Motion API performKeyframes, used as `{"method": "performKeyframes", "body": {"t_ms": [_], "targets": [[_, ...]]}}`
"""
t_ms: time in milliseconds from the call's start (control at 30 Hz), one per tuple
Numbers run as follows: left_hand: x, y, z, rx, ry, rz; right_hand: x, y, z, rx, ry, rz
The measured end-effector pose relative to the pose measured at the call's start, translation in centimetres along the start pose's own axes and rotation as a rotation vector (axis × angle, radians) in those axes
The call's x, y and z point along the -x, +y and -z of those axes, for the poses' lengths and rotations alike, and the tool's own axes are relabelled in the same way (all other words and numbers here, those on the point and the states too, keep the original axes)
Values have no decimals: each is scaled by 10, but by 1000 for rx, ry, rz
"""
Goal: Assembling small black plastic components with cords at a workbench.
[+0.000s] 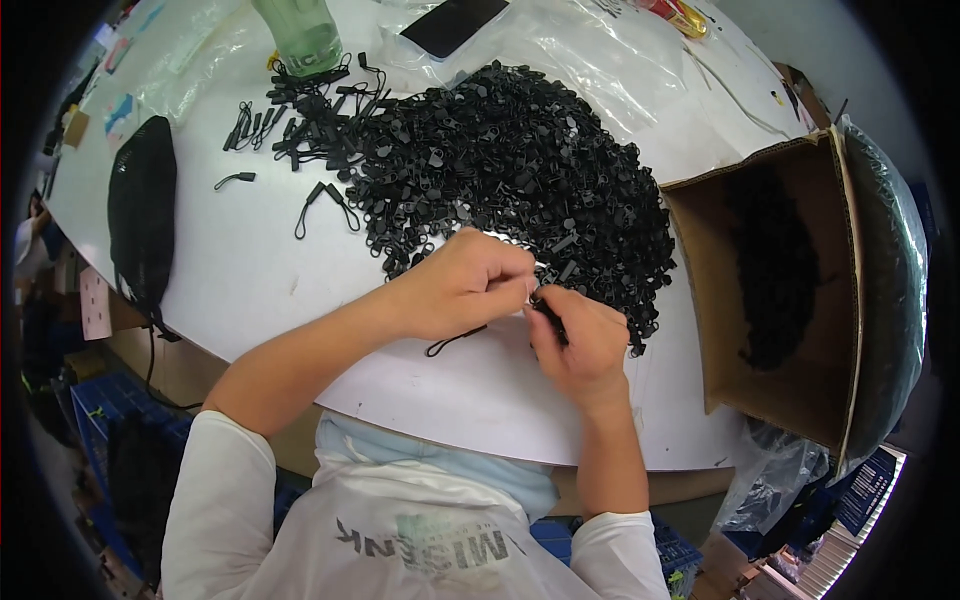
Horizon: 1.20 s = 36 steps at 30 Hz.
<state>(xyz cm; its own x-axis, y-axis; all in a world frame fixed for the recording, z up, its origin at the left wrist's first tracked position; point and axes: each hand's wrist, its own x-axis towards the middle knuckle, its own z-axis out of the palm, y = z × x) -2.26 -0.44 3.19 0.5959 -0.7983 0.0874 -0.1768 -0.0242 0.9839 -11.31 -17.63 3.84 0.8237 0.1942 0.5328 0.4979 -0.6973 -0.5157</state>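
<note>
My left hand (465, 285) and my right hand (585, 340) meet at the near edge of a big heap of small black zipper sliders (500, 150). The left thumb and forefinger are pinched together at the right fingertips; what lies between them is mostly hidden. My right hand is closed, with small black pieces (548, 312) showing between its thumb and fingers. Below my left hand a black cord loop (440, 347) shows on the table; whether it is held I cannot tell. Black cord zipper pulls (325, 130) lie at the heap's left, and two more (328, 200) rest nearer.
A cardboard box (690, 230) lined with plastic stands open at right, with a dark mass inside. A greenish cup (300, 40), a phone (452, 27) and clear plastic bags (610, 65) are at the back. A black pouch (142, 215) lies at the left of the white table (270, 260).
</note>
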Motion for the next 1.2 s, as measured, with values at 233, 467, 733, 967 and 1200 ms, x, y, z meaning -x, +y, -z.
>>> {"method": "performKeyframes", "body": {"t_ms": [233, 467, 733, 967, 1200], "targets": [[0, -2, -20, -122, 311, -274, -1, 1, 3, -14, -1, 54], [-3, -8, -11, 134, 139, -141, -1, 2, 0, -29, 26, 44], [-1, -9, -13, -445, 240, -410, 0, -5, 1, 100, 72, -26], [2, -14, -12, -728, 217, -501, 0, -4, 1, 126, -123, -160], [3, -10, -19, -614, 196, -488, 3, 1, 1, 209, -163, -203]]}}
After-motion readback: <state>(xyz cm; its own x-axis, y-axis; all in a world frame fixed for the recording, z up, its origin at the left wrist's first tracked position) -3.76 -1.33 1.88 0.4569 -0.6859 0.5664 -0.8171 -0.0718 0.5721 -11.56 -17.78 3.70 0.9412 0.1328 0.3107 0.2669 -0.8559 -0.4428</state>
